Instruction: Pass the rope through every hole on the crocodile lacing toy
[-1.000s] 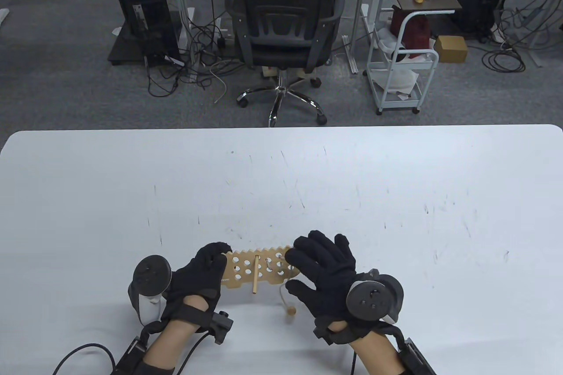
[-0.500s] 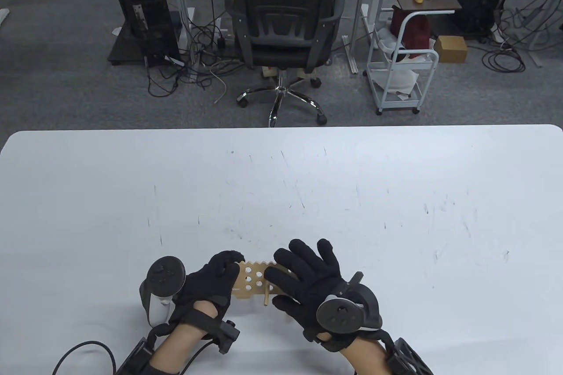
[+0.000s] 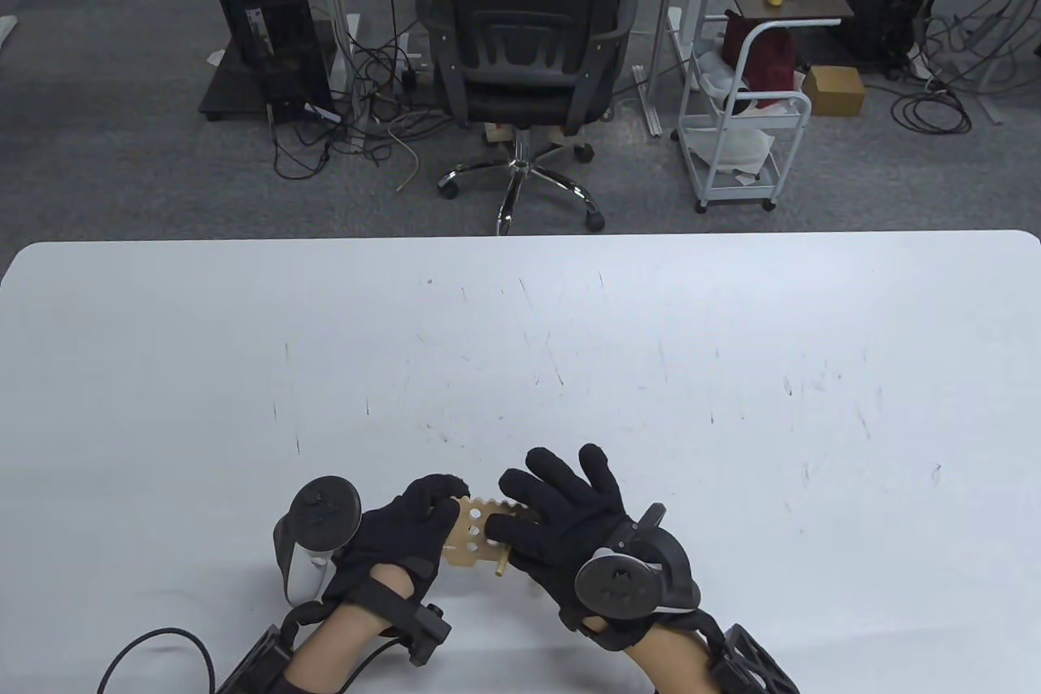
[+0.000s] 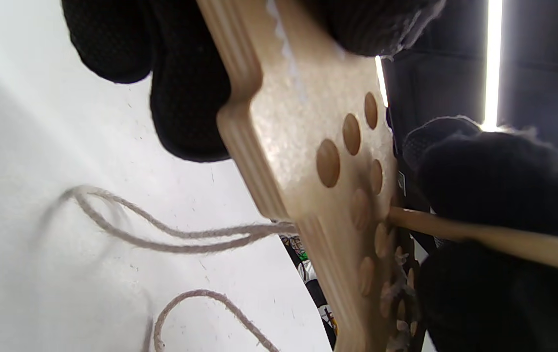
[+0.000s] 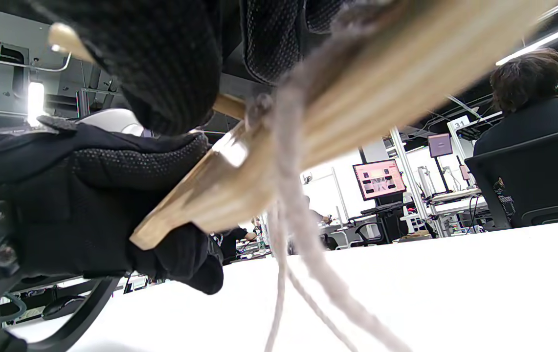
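Hands in black sensor gloves, together near the front edge of the white bench (image 3: 732, 368), somewhat left of its middle. Between them, held clear of the bench top and tilted, the flat pale wooden crocodile lacing board with round holes and a toothed edge (image 3: 476, 535). Left hand (image 3: 398, 543) gripping the board's left end, fingers curled over the upper face and under it, as seen close up in the left wrist view (image 4: 186, 98). Right hand (image 3: 561, 531) laid over the board's right part, its far fingers spread, thumb and nearest finger pinching the slim wooden lacing needle (image 3: 503, 562). Needle tip (image 4: 406, 217) pressed against the holed face of the board (image 4: 303, 137); whether already inside a hole, cannot tell. Pale grey twisted rope (image 4: 171, 239) hanging from the board's underside down to the bench in loose loops. Same rope (image 5: 298, 205) seen in the right wrist view, dropping in strands from the board's edge (image 5: 239, 195) beside the gloved right hand (image 5: 161, 58). Round black tracker on the back of each hand. Beyond the far edge, a black mesh office chair (image 3: 524, 35) and a white wheeled trolley (image 3: 744, 124) on grey carpet.
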